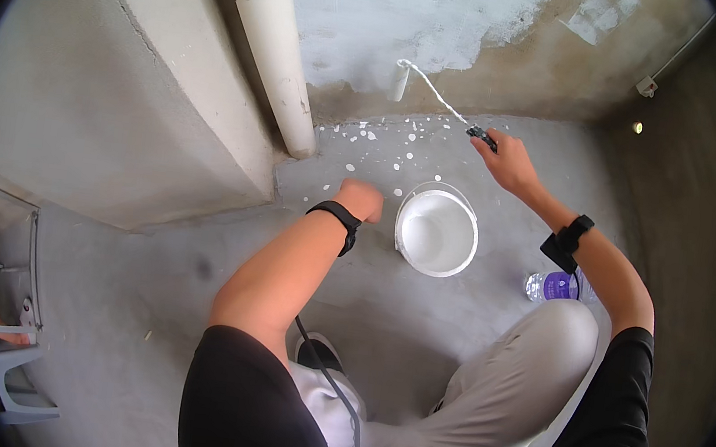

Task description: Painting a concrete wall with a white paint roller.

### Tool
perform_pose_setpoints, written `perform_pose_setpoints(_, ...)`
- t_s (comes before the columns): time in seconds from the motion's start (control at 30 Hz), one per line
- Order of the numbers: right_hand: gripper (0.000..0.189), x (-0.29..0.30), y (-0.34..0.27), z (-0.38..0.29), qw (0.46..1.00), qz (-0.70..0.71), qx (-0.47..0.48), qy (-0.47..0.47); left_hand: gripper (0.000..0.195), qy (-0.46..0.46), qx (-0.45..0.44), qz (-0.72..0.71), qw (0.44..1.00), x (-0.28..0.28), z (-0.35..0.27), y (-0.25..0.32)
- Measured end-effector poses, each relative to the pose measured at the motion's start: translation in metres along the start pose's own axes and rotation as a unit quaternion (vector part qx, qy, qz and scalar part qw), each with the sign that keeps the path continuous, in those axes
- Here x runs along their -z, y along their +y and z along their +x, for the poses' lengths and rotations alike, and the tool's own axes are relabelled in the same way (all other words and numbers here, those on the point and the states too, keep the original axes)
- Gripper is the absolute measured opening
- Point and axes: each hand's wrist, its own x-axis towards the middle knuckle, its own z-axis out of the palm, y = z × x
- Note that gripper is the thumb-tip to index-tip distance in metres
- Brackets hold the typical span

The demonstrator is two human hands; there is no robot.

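My right hand (507, 161) grips the black handle of a small paint roller (399, 82). Its wire frame is coated in white paint, and the roller head is at the lower part of the wall (408, 17), which is partly covered in white. Whether the roller touches the wall I cannot tell. Below it, my left hand (361, 199) is curled into a loose fist above the floor, with nothing visible in it. Just right of that hand stands a white plastic bucket (400, 238), upright, its wire bail raised at the far side and white paint inside.
White paint drops spot the concrete floor (190, 297) near the wall. A vertical pipe (272, 48) runs down the corner at left. Beside my right knee lies a clear plastic bottle (556, 287). At far left are a plastic stool (16, 376) and part of another person (8, 329).
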Motion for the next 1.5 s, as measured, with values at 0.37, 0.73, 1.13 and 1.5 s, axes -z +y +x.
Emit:
perform_pose_setpoints(0.37,0.032,-0.017,-0.008,0.011,0.995,-0.001,0.027,0.092,0.034,0.006,-0.002,0.007,1.0,-0.003,0.012,-0.013)
perform_pose_setpoints(0.73,0.036,-0.021,0.01,0.031,0.995,0.001,-0.03,0.1,0.033,-0.021,0.017,0.002,1.0,-0.031,0.007,-0.03)
perform_pose_setpoints(1.13,0.041,-0.053,-0.015,0.042,0.94,0.328,-0.093,-0.012,0.032,-0.035,0.023,0.009,0.999,-0.028,0.008,-0.029)
perform_pose_setpoints(1.5,0.041,-0.068,0.048,0.033,0.925,0.337,-0.173,-0.005,0.028,-0.015,0.026,-0.003,1.0,-0.037,0.016,-0.028)
